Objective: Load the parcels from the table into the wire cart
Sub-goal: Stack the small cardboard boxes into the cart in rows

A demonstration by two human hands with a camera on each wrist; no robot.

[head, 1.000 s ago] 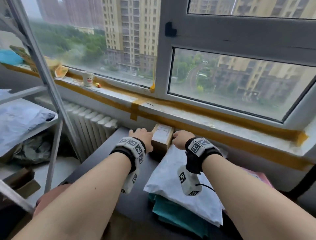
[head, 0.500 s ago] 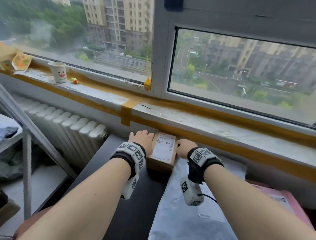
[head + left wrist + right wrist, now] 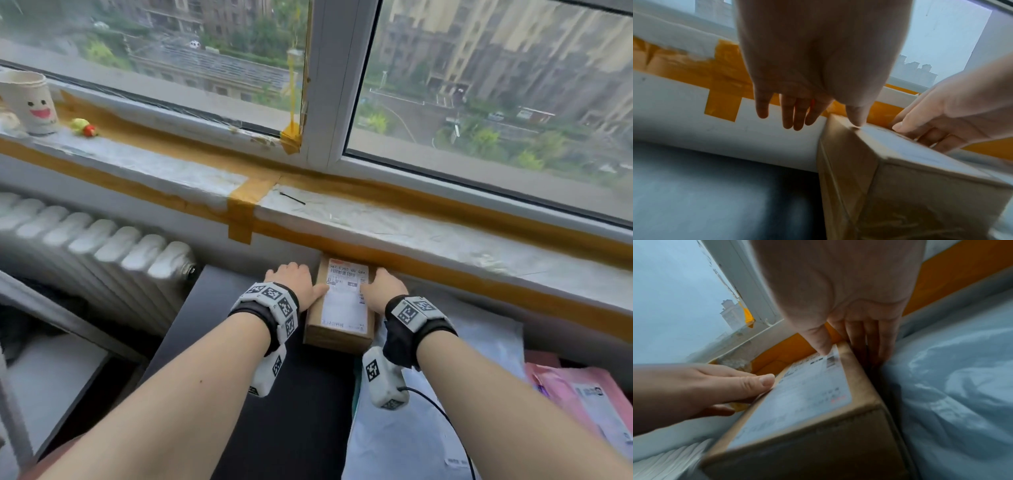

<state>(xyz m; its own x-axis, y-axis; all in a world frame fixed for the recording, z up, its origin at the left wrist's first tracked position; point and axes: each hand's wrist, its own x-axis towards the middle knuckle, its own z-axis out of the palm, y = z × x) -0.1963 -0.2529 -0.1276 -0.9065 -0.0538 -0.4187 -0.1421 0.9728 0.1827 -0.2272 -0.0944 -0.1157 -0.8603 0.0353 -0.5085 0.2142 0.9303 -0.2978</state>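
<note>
Left hand and right hand planted either side of the cardboard box, one per long side. Left thumb lying on the top left edge, other fingers straight and spread, hanging past the box's left side toward the wall, so not really wrapped round anything. Right thumb pressed on the shipping label, fingers straight down the right side, wedged between box and the grey poly mailer. So flat-handed squeeze from both sides, no curled grip. Box sitting at the far edge of the dark table, tight under the taped windowsill. Grey mailer touching its right side, pink mailer further toward the right edge. Smiley paper cup up on the sill, far left.
</note>
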